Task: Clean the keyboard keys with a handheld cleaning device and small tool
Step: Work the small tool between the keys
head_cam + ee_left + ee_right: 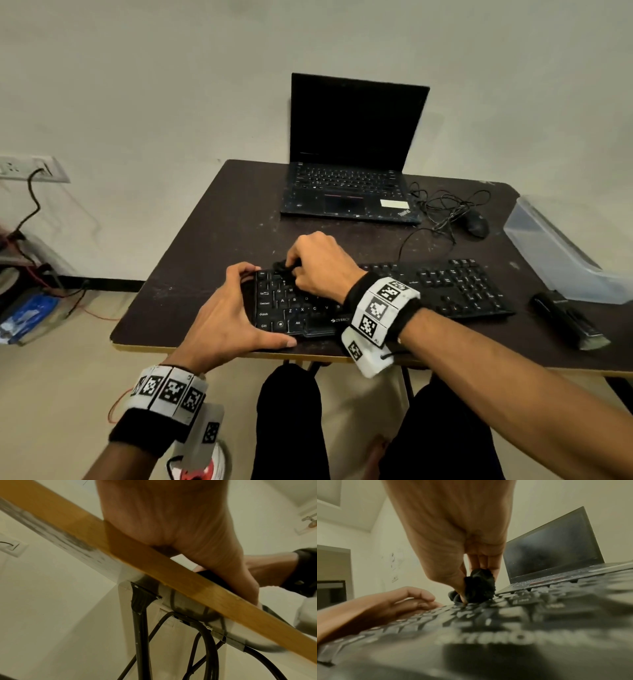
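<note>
A black keyboard [445, 291] lies along the front of the dark table [212, 240]. My left hand [239, 308] grips its left end, thumb on the front edge and fingers curled over the far corner. My right hand [298, 270] pinches a wadded black cloth [281, 266] and presses it onto the top-left key rows. In the right wrist view the cloth [479, 585] sits bunched under my fingertips [481, 562] on the keys [505, 615], with the left hand [393, 604] beside it. The left wrist view shows only my palm [171, 520] above the table's wooden edge [154, 563].
An open laptop [352, 154] stands at the back of the table, with a wired mouse [476, 222] and tangled cable to its right. A clear plastic box [555, 246] and a black handheld device [568, 318] lie at the right edge. My knees are under the front edge.
</note>
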The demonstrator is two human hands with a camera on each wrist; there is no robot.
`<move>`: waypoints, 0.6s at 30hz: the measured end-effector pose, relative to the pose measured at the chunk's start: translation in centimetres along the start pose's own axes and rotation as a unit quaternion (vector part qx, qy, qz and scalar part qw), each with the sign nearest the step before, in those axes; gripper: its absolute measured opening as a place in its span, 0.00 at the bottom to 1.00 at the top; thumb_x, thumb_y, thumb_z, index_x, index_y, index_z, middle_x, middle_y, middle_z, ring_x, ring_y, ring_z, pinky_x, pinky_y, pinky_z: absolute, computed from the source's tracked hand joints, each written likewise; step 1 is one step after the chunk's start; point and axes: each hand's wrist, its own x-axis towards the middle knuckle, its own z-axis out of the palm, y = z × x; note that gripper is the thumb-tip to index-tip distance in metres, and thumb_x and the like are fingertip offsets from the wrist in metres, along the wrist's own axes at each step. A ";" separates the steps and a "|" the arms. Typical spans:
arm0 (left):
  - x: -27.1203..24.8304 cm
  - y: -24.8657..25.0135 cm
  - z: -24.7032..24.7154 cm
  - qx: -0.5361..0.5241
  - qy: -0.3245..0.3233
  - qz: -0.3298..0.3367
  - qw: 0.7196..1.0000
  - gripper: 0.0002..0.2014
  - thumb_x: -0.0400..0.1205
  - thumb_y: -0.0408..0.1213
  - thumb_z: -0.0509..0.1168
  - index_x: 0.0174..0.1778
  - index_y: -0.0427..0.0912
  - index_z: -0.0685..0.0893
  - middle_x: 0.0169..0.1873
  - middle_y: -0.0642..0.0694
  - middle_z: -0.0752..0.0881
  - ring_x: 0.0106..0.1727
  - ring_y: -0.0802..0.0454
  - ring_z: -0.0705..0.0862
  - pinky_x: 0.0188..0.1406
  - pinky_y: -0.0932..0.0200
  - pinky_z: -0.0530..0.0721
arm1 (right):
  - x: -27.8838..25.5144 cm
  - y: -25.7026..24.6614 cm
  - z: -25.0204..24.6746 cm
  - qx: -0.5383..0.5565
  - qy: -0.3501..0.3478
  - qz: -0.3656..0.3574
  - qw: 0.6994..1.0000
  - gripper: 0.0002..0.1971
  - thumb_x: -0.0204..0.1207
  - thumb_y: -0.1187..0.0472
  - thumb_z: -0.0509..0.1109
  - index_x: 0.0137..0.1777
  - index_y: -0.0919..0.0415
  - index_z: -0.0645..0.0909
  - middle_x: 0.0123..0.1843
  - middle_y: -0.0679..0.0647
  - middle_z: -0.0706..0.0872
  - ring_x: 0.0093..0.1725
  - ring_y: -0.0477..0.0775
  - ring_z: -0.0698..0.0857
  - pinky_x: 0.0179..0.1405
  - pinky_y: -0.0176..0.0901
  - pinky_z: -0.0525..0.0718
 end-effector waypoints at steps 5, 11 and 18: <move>-0.2 -0.1 0.0 -0.004 0.001 0.013 1.000 0.62 0.43 0.70 0.88 0.72 0.68 0.62 0.66 0.65 0.81 0.64 0.61 0.84 0.67 0.52 0.83 | -1.4 5.4 -2.0 -0.008 0.013 0.099 0.995 0.13 0.78 0.67 0.78 0.60 0.56 0.93 0.60 0.62 0.92 0.62 0.65 0.90 0.62 0.55 0.89; -0.2 0.0 0.1 -0.001 0.007 0.014 1.000 0.61 0.44 0.70 0.88 0.72 0.67 0.63 0.65 0.63 0.81 0.64 0.60 0.84 0.69 0.46 0.85 | -0.6 1.8 -0.5 -0.005 0.008 0.036 0.999 0.14 0.77 0.69 0.76 0.60 0.60 0.94 0.58 0.64 0.93 0.60 0.68 0.91 0.61 0.56 0.91; -0.1 -0.2 0.1 0.003 0.005 0.017 1.000 0.61 0.44 0.72 0.87 0.71 0.68 0.63 0.66 0.62 0.81 0.64 0.59 0.84 0.69 0.45 0.85 | -0.7 4.4 -0.6 0.006 0.014 0.074 0.997 0.12 0.77 0.64 0.77 0.59 0.55 0.94 0.57 0.61 0.93 0.58 0.66 0.91 0.60 0.57 0.91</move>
